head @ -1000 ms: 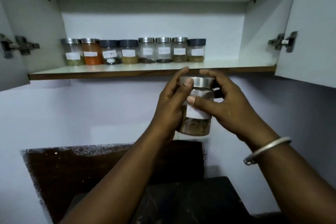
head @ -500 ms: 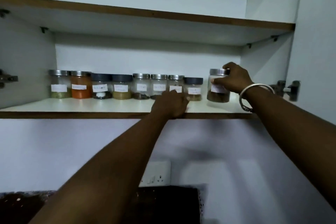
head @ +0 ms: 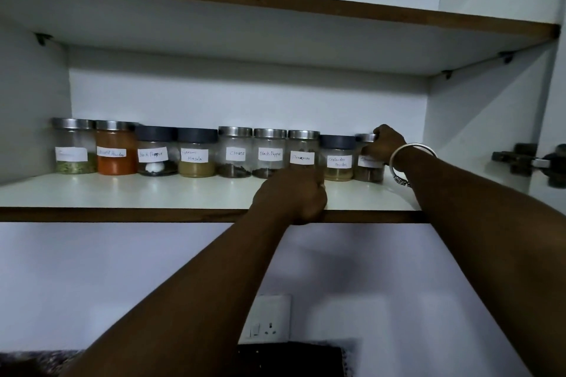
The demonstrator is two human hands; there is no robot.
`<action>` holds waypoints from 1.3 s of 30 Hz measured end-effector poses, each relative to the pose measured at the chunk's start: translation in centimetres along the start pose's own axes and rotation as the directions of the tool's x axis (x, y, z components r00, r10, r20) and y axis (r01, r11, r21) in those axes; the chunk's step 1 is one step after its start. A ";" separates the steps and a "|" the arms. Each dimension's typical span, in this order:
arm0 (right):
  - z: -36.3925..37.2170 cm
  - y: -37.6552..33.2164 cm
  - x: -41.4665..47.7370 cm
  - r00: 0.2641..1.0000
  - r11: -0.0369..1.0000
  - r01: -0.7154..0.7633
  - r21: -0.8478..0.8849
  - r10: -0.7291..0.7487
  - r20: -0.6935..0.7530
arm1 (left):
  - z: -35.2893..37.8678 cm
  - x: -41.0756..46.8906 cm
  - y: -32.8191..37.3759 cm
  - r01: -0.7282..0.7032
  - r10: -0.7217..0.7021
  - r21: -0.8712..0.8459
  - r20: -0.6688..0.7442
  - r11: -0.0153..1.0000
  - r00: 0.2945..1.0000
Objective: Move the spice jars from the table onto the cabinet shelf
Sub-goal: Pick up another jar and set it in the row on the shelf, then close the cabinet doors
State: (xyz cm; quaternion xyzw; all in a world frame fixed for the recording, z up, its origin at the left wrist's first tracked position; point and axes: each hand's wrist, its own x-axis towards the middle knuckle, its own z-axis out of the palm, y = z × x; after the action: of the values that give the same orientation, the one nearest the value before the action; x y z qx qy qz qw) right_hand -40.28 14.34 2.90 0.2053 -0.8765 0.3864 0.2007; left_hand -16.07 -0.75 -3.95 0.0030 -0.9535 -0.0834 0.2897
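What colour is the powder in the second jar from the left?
Orange-red, seen in the head view: second jar.

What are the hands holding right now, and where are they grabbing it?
The right hand grips the last jar by its metal lid, with the jar standing on the shelf. The left hand holds no jar; it rests on the shelf's front edge.

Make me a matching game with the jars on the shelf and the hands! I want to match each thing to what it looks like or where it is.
Things:
1. second jar from the left
2. Cloves jar
3. left hand
4. right hand

Clues:
A. gripping the last jar in the row
B. silver lid, dark bits inside
C. resting on the shelf's front edge
D. orange powder

Pairs: 1-D, 2-B, 3-C, 4-A
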 end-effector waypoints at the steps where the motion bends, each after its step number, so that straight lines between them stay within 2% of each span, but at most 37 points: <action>1: 0.1 0.0 0.1 1.000 1.000 0.003 0.010 -0.003 0.005 | 0.0 0.1 0.1 -0.003 0.003 0.003 0.006 1.000 1.000; 6: 0.0 0.1 0.7 0.999 0.997 -0.030 0.067 0.027 0.037 | 0.1 0.1 0.1 0.025 -0.024 -0.008 0.022 1.000 0.999; 8: -0.3 0.1 0.5 0.993 0.985 -0.080 0.152 0.066 0.096 | -0.1 0.0 0.1 0.027 -0.027 -0.018 0.024 0.999 0.999; 10: -0.7 -0.5 -0.2 0.988 0.953 -0.151 0.261 0.136 0.075 | -0.3 -0.1 0.1 0.028 -0.028 -0.032 0.011 0.999 1.000; 13: -1.6 -2.7 -2.5 0.955 0.828 -0.255 0.500 0.296 -0.003 | -0.4 -0.4 0.3 0.047 -0.048 -0.040 -0.014 0.998 0.999; 15: -2.1 -5.1 -5.5 0.945 0.711 -0.265 0.651 0.326 0.029 | -0.6 -0.8 0.5 0.059 -0.062 -0.075 -0.045 0.995 0.997; 18: -1.1 -8.8 -11.5 0.971 0.637 -0.236 0.734 0.189 0.148 | -1.7 -1.5 1.3 0.054 -0.083 -0.259 -0.101 0.964 0.991; 20: 0.3 -11.0 -16.7 0.973 0.609 -0.195 0.768 0.022 0.229 | -2.7 -2.8 1.6 0.053 -0.132 -0.467 -0.139 0.883 0.981; 22: 1.6 -12.8 -20.8 0.977 0.593 -0.111 0.798 -0.083 0.198 | -3.4 -4.4 1.8 0.039 -0.185 -0.653 -0.157 0.757 0.970; 25: 2.3 -15.3 -26.0 0.981 0.479 -0.020 0.878 -0.161 0.110 | -4.6 -8.5 2.3 0.024 -0.202 -0.737 -0.153 0.676 0.967; 27: 2.6 -16.9 -29.2 0.964 0.399 0.039 0.916 -0.257 0.071 | -5.7 -11.4 2.6 -0.009 -0.204 -0.742 -0.195 0.670 0.959; 29: 2.9 -19.0 -32.8 0.932 0.362 0.088 0.928 -0.360 0.052 | -7.7 -15.0 2.5 -0.039 -0.242 -0.740 -0.269 0.671 0.932; 32: 3.4 -22.8 -37.8 0.852 0.271 0.174 0.947 -0.524 -0.007 | -11.7 -20.7 1.8 -0.073 -0.289 -0.735 -0.354 0.675 0.889; 35: 4.0 -28.0 -42.7 0.729 0.102 0.257 0.961 -0.673 -0.123 | -16.4 -27.1 0.8 -0.083 -0.288 -0.610 -0.485 0.788 0.825; 39: 4.2 -34.6 -48.1 0.556 -0.039 0.318 0.947 -0.802 -0.220 | -22.2 -34.2 -0.7 -0.037 -0.219 -0.347 -0.667 0.937 0.712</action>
State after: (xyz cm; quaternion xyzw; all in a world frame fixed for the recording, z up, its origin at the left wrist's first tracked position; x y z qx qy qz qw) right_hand 16.91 -0.32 -3.67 0.7039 -0.3089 0.6396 -0.0052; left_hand 24.67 -3.06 -4.75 0.0326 -0.7438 -0.2515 0.6184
